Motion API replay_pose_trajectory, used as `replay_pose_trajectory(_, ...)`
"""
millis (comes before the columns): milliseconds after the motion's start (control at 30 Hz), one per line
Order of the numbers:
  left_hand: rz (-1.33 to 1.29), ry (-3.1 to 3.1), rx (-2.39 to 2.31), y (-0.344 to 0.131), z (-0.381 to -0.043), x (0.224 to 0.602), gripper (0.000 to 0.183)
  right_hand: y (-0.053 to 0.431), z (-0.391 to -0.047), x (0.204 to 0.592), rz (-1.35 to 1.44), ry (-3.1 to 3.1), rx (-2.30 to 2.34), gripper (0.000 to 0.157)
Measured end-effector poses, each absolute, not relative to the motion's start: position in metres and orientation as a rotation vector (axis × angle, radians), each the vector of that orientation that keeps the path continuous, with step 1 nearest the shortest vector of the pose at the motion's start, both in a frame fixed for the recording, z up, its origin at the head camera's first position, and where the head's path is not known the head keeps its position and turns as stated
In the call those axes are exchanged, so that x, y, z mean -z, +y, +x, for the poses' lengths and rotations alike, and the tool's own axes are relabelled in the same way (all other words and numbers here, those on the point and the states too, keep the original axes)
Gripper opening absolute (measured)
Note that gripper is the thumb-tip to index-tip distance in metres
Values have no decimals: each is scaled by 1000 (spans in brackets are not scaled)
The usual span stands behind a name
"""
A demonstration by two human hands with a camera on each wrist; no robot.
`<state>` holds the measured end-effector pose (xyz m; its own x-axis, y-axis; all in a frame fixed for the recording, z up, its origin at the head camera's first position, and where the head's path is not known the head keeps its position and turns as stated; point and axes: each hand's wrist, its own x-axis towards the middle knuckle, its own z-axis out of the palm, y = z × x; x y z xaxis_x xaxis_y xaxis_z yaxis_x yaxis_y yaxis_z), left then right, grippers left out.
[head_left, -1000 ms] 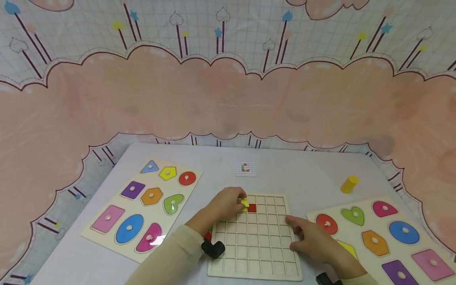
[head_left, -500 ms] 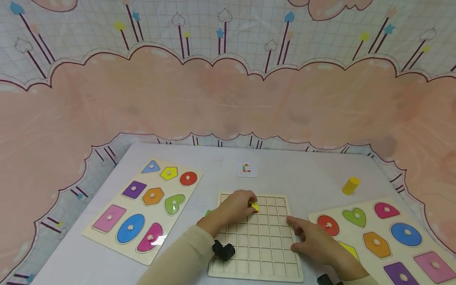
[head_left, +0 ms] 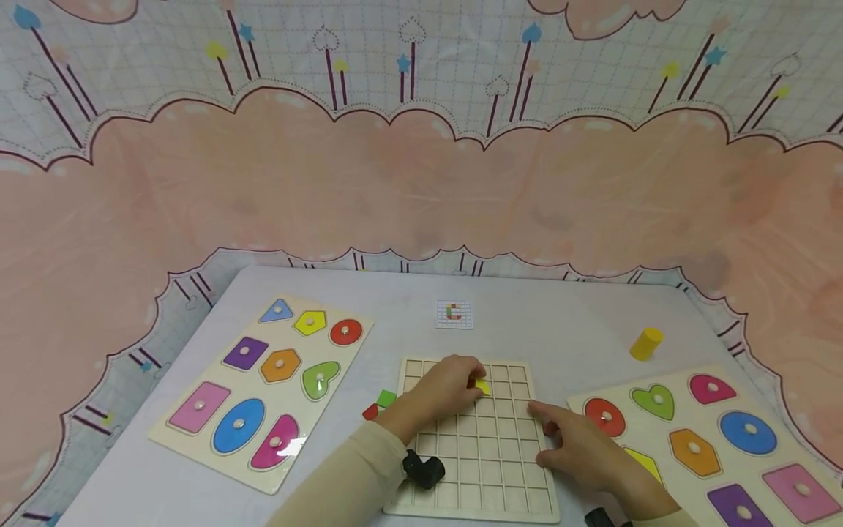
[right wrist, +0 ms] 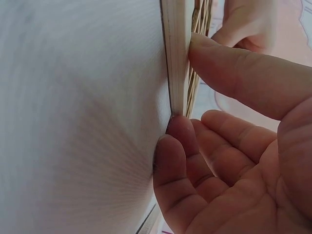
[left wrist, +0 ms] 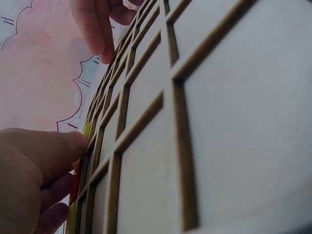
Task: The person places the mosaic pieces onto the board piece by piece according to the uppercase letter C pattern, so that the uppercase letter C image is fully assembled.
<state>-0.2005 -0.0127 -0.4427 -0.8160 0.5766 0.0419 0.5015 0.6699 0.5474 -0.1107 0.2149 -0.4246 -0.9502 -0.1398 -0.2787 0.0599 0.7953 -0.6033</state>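
Note:
In the head view my left hand [head_left: 443, 390] is over the upper part of a pale wooden grid board [head_left: 484, 468]. Its thumb and fingertips pinch a small yellow square tile [head_left: 483, 386] in one of the upper rows. The left wrist view shows a red tile [left wrist: 76, 180] beside it, partly behind the fingers; the head view hides that one. My right hand [head_left: 582, 446] touches the board's right edge, thumb and forefinger spread along it. From the right wrist, the thumb lies against the board's side, other fingers loosely bent near its lower edge.
Loose green [head_left: 386, 398] and red tiles [head_left: 371, 412] lie left of the board. A small pattern card [head_left: 454, 314] sits beyond it. Shape-puzzle boards flank it, one left [head_left: 253, 468], one right [head_left: 665, 432]. A yellow cylinder [head_left: 646, 343] stands at the back right.
My left hand has moved rightward along an upper row with the yellow tile, covering the red tile. The green and red loose tiles have come into view. My right hand stays at the edge.

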Motion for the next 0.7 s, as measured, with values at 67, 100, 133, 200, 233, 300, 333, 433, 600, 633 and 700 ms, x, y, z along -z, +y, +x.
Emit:
replay_pose_trajectory(67, 900, 2752, -837, -12, -201, 444, 22, 215, -111, 424, -66, 2683, 903, 76)
replay_pose_trajectory(100, 902, 2752, -841, -12, -201, 444, 22, 215, -110, 424, -69, 2686, 901, 75)
replay_pose_trajectory(133, 905, 2752, -842, -11, -201, 444, 22, 215, -110, 424, -70, 2688, 898, 75)
replay_pose_trajectory(200, 910, 2753, -838, -11, -201, 444, 22, 215, -110, 424, -70, 2693, 892, 76)
replay_pose_trajectory(233, 908, 2752, -838, -11, -201, 444, 23, 215, -110, 424, -70, 2694, 891, 76)
replay_pose_trajectory(300, 906, 2752, -838, -11, -201, 445, 24, 214, -110, 424, -70, 2696, 893, 76)
replay_pose_trajectory(333, 904, 2753, -837, -11, -201, 445, 24, 214, -110, 424, -70, 2696, 895, 76)
replay_pose_trajectory(433, 901, 2755, -838, -11, -200, 444, 24, 214, -110, 424, -71, 2696, 903, 76)
replay_pose_trajectory(600, 887, 2764, -828, -12, -200, 445, 25, 213, -110, 424, -68, 2691, 906, 76)
replay_pose_trajectory(633, 883, 2765, -828, -12, -200, 445, 25, 213, -110, 424, -67, 2690, 905, 76)
replay_pose_trajectory(700, 877, 2766, -830, -12, -200, 445, 25, 213, -111, 425, -62, 2686, 904, 76)
